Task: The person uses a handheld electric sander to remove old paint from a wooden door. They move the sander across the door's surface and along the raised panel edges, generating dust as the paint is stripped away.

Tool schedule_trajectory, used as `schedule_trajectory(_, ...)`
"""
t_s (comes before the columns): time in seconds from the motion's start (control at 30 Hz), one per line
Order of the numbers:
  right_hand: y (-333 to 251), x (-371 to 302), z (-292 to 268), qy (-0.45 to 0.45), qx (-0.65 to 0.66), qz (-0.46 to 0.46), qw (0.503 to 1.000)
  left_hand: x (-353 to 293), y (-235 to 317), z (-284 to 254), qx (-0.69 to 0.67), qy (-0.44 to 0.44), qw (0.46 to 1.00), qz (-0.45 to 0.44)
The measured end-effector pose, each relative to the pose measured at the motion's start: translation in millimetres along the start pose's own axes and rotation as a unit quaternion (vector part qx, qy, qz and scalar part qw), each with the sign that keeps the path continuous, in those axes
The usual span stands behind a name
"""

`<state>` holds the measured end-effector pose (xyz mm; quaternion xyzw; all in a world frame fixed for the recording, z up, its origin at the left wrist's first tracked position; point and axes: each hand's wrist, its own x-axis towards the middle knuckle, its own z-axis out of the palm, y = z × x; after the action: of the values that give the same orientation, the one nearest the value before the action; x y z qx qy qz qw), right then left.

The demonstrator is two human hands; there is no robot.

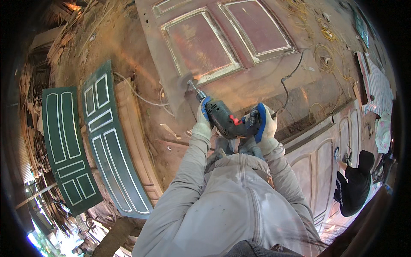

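- Dirt floor is stretching around the work, with wood scraps piling up along the left edge and yellow cord lying in loops at the right.
- Two green doors with white-lined panels are standing off to the left, apparently being kept clear of the dust.
- One brown door is lying ahead of the person, its panels facing up, probably so that the mouldings are staying within reach.
- Before it, the person is holding a dark drill just in front of the body, its nose pointing toward the door's near left part.
- A round brush on the drill is blurring, seemingly spinning; I cannot tell whether it is touching the wood.
- The left hand, gloved, is wrapping closely around the drill's front, likely steadying it.
- The right hand, also gloved, is closing around the rear handle, likely bearing weight; its trigger finger is staying hidden from me.
- A black cord is trailing beyond the right hand.
- Farther right, a co-worker in black is crouching beside a pale door.
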<state>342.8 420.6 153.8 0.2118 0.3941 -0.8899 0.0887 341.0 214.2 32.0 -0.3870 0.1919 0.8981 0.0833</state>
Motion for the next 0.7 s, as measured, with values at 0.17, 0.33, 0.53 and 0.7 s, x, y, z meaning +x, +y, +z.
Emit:
schedule_trajectory(0.17,-7.9,9.3,-5.8,0.037,-0.015,0.032,0.999,7.6,-1.5,-3.1,0.002,0.021,1.0,0.017)
schedule_trajectory(0.33,26.7,-16.1,-35.2,0.113,0.069,0.072,0.989,7.5,-0.9,-18.3,0.06,0.075,0.995,0.016)
schedule_trajectory(0.53,-9.6,-21.4,-60.3,0.162,-0.012,-0.08,0.984,50.5,-50.2,23.6,0.082,-0.008,0.995,-0.058)
schedule_trajectory(0.7,-52.7,-14.4,-43.7,0.14,0.029,-0.114,0.983,62.6,-76.2,71.3,0.093,-0.059,0.991,-0.081)
